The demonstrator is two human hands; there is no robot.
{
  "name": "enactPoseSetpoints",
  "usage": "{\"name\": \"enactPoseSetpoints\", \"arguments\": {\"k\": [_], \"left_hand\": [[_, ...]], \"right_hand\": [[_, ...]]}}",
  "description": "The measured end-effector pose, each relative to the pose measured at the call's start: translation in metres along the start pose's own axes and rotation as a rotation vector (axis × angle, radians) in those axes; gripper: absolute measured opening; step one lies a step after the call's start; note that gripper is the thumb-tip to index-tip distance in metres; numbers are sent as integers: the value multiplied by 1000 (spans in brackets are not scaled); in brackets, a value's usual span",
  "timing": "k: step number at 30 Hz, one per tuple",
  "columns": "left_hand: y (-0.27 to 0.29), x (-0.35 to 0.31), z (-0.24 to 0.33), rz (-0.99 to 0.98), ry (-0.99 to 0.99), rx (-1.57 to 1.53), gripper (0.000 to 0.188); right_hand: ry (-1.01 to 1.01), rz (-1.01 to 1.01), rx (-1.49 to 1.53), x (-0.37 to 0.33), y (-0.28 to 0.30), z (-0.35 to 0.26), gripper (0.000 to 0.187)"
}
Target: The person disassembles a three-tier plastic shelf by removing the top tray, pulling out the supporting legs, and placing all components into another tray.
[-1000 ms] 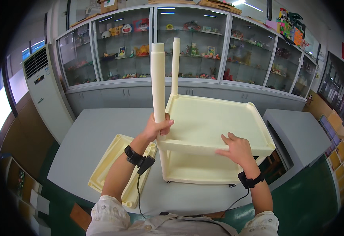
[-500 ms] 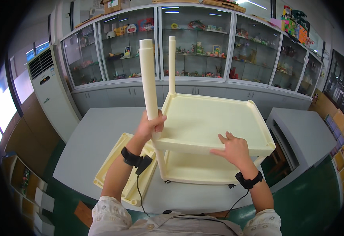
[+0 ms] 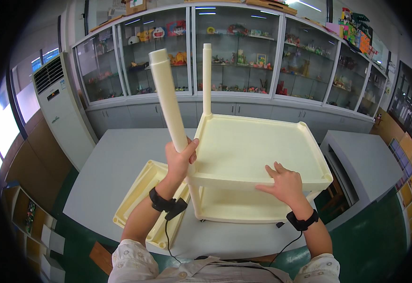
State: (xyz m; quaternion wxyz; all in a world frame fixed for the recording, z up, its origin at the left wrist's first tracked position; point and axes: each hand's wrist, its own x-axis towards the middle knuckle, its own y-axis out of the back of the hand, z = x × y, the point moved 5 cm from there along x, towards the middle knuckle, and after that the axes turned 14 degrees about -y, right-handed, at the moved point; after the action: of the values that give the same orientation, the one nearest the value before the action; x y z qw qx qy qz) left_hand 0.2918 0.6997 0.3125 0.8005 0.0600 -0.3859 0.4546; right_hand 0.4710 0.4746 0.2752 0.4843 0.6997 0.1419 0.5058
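Note:
A cream plastic post (image 3: 168, 96) stands at the near left corner of a two-tier cream cart, leaning to the left. My left hand (image 3: 179, 158) is wrapped round its lower end, hiding where it meets the corner. My right hand (image 3: 283, 185) lies on the front rim of the upper shelf (image 3: 253, 146), fingers spread, thumb along the edge. Another post (image 3: 207, 78) stands upright at the far left corner. Below, the lower shelf (image 3: 239, 205) shows, joined to the upper one by a leg at the near left.
A loose cream shelf tray (image 3: 135, 188) lies on the grey table (image 3: 107, 165) left of the cart. A grey desk (image 3: 357, 155) stands at the right. Behind are glass display cabinets (image 3: 236, 61), and a tall white air conditioner (image 3: 62, 104) stands at the left.
The held post has tipped from nearly upright to a leftward lean. My left hand stays round its base, and the cart has shifted slightly right with my right hand on it.

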Motion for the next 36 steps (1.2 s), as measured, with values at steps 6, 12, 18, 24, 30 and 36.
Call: {"name": "enactPoseSetpoints", "arguments": {"k": [6,12,18,24,30,36], "left_hand": [[13,24,-10,-115,31,-391,28],[115,51,-14,145,239,-345,21],[267,-92,-147,-646,379,1525,55],[340,-207,-177,-435,697,1498,56],[321,-197,-189,-618,677,1796,80],[275,-132,-179,-480,430,1518,83]], "right_hand": [[19,7,-7,2,0,-3,69],[28,-4,-9,7,-4,13,65],[220,-68,149,20,-12,78,48],[-252,-410,434,34,-9,87,38],[-10,-64,-77,-4,12,-16,51],[-44,-139,-34,1,6,-6,53]]}}
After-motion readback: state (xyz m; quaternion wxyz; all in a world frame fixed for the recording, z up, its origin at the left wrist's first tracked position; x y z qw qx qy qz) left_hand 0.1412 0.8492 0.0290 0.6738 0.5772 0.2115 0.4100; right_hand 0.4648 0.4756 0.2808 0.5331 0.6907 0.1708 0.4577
